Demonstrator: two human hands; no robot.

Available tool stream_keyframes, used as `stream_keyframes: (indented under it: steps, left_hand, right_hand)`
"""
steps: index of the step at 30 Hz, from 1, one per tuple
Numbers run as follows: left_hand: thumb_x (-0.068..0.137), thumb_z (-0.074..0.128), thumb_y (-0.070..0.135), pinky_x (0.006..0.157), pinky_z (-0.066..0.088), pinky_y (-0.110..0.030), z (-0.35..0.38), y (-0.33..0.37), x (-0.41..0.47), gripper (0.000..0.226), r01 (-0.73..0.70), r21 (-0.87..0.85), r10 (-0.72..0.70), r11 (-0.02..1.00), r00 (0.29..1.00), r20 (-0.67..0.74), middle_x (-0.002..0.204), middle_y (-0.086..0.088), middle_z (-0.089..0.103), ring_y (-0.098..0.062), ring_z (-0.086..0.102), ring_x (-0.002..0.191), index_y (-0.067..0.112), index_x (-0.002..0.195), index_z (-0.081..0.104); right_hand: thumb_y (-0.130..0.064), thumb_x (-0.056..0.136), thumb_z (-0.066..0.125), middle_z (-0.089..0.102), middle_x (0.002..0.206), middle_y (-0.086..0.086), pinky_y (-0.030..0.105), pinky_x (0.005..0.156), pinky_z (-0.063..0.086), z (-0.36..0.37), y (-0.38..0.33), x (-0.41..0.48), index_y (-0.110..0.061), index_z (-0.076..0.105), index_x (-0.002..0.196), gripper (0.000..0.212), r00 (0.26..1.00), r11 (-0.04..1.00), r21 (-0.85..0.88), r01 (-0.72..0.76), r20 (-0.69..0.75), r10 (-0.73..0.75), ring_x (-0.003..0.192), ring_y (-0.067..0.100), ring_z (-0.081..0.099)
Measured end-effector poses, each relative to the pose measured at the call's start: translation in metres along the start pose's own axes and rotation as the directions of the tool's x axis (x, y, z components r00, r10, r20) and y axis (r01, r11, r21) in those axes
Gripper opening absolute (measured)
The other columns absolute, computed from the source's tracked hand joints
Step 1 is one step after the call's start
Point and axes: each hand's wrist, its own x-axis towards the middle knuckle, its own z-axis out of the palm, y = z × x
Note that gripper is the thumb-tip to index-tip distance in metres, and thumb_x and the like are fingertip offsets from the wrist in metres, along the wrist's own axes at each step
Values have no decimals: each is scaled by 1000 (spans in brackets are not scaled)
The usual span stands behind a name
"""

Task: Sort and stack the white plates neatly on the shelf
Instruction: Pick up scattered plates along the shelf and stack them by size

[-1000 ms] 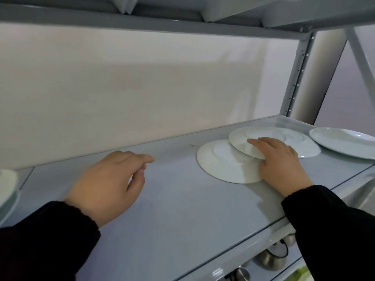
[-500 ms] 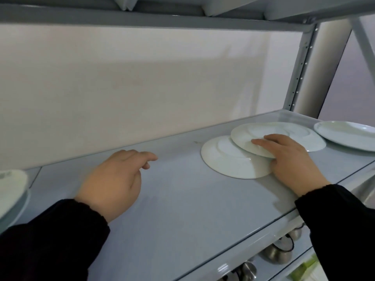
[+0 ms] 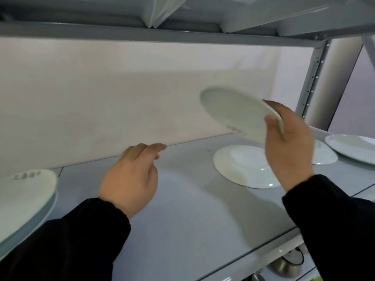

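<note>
– Plate (image 3: 233, 112) in play: where is it, and what holds it?
– It is up in the air over the shelf (image 3: 192, 216), tilted and blurred. The right hand (image 3: 290, 147) pinches it at the near rim, thumb on the face toward us, fingers behind.
– Why by the rim?
– My guess is that a rim grip lets it be tipped and laid flat on a pile with no fingers caught beneath.
– And the left hand (image 3: 129, 179)?
– It holds nothing. Its fingers are loosely bent, low over the bare middle of the shelf. Whether it touches the surface I cannot tell. It looks ready to take or steady the plate.
– Where could the plate go?
– The left stack (image 3: 24, 191) sits at the far left end, well apart. A flat plate (image 3: 243, 167) lies just below the held one. A third plate (image 3: 324, 155) shows partly behind the right hand, and a far plate (image 3: 353, 147) lies at the right end.
– Is there room to move?
– There is a wide bare stretch between the left stack and the flat plate. The tight spots are the beam (image 3: 162, 35) overhead, the wall (image 3: 121, 88) behind the high rim, and the drop at the shelf's front edge.
</note>
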Motion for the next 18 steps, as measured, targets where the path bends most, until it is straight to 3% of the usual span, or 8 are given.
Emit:
stream_keyframes:
  steps: [3,6,9,12,14,16,18]
  left_hand:
    - [86,43,16,93,37,-26,-7,4,2,46,-15,34,18,999,995,-102,111,-2,58,-25,48,106,15,129,56]
    - [87,49,18,96,34,-28,-9,6,3,46,-59,71,65,996,993,-98,113,-4,57,-26,44,107,12,132,56]
    - [90,47,24,95,34,-27,-5,4,1,45,-57,77,61,995,997,-43,113,-4,58,-24,44,108,12,132,55]
    - [91,44,32,95,30,-21,-5,2,1,46,-33,69,33,997,999,1,115,-2,59,-22,44,111,15,132,55]
    - [91,44,36,95,30,-21,-4,3,1,47,-24,79,21,997,999,38,115,-1,60,-22,45,111,17,133,55]
    - [91,42,41,95,31,-23,-1,3,0,50,-30,102,20,994,995,94,115,0,60,-22,45,112,19,135,53]
    - [92,39,48,96,32,-24,0,2,-2,54,-23,110,6,994,988,155,117,2,60,-21,44,115,22,138,51]
  right_hand:
    - [-17,93,60,63,99,-14,9,70,40,43,-19,-9,-23,60,117,24,940,915,225,-336,138,311,82,1,56]
    - [-24,93,60,65,93,-15,18,63,45,68,-14,-29,-28,61,105,14,839,808,268,-525,323,438,84,1,62]
    - [-22,92,59,70,95,-7,31,71,54,71,-2,-32,-27,65,101,12,768,767,232,-598,438,467,86,15,67]
    - [-10,91,55,73,96,3,37,75,57,77,7,-34,-22,69,105,23,680,712,200,-673,545,490,90,26,70]
    - [-5,85,51,73,102,2,37,78,57,79,6,-37,-23,69,113,38,639,717,172,-675,623,452,95,24,69]
    - [-8,76,47,69,114,-3,42,92,54,80,9,-39,-27,64,120,52,621,734,154,-662,662,421,105,22,65]
    - [-5,81,44,60,127,-10,33,99,48,79,8,-40,-30,53,134,60,625,799,95,-594,679,384,115,16,58]
